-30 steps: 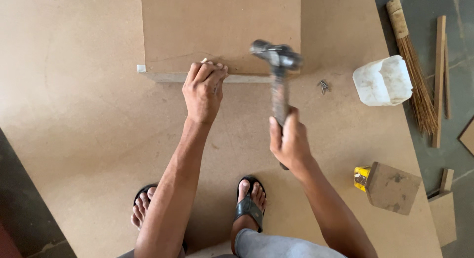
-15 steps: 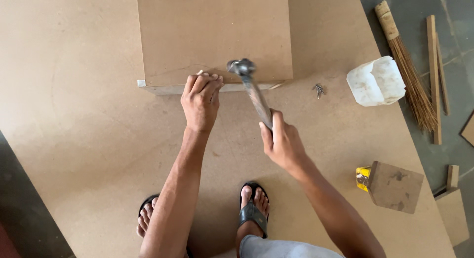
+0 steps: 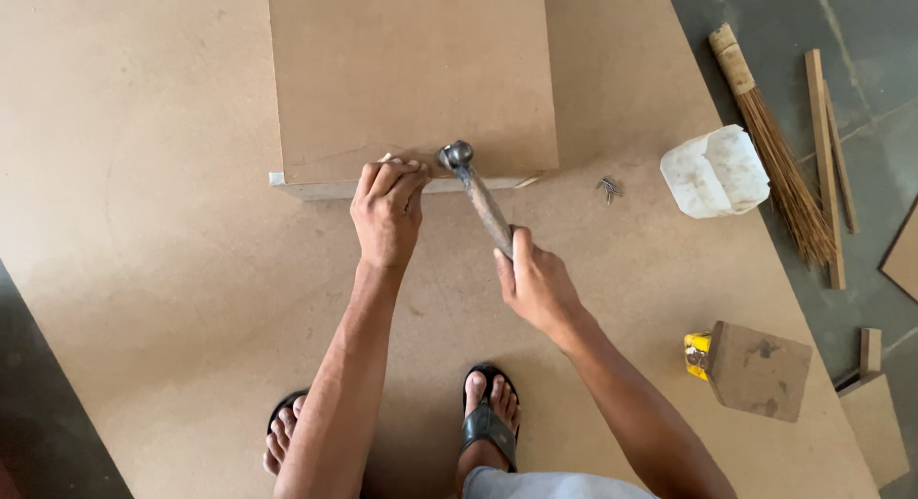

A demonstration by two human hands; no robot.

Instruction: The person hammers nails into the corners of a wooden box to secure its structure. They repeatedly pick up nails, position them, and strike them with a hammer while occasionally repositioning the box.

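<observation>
The left hand [image 3: 387, 212] rests on the near edge of a raised fibreboard panel [image 3: 411, 78], its fingers curled and pinched together at the panel's top edge; whether something small sits between the fingertips cannot be told. The right hand [image 3: 535, 284] has its grip wrapped around the wooden handle of a hammer [image 3: 475, 188], which slants up and to the left. The hammer's steel head touches or sits just above the panel's near edge, just right of the left fingertips.

The panel lies on a large fibreboard sheet [image 3: 172, 222] that covers most of the floor. A pale strip runs along the panel's near side, jutting out slightly at the left corner.

On the sheet to the right of the panel lies a small cluster of nails [image 3: 608, 186], and farther right a white plastic container [image 3: 714, 172]. Beyond it, on the grey floor, lie a straw broom [image 3: 770, 141] and thin wooden strips [image 3: 826, 155]. Near right, a small board block [image 3: 755, 370] rests against a yellow object [image 3: 697, 354]. The person's feet in black sandals [image 3: 490, 424] stand at the near edge.
</observation>
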